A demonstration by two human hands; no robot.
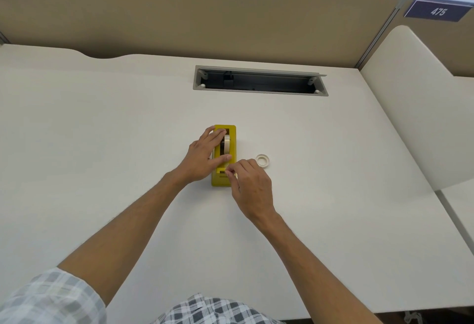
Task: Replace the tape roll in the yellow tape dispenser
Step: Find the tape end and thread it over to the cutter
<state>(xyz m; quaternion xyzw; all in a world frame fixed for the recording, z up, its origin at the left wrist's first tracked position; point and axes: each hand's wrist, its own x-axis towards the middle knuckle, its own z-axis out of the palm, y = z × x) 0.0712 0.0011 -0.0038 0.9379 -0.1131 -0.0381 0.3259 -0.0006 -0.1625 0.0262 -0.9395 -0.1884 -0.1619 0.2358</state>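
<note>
On the desk (102, 123), mid-way | yellow dispenser (232, 134) with roll (227, 143) seated inside | left hand (204, 155) lies flat over it, fingers straight, likely to steady it | right hand (252, 185) pinches at the cutter end, probably the tape tip | second roll (262, 161) lies apart, to the right.

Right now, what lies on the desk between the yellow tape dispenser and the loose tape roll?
Only the right hand, whose fingers reach the yellow tape dispenser; otherwise bare desk up to the loose tape roll, head view.
</note>
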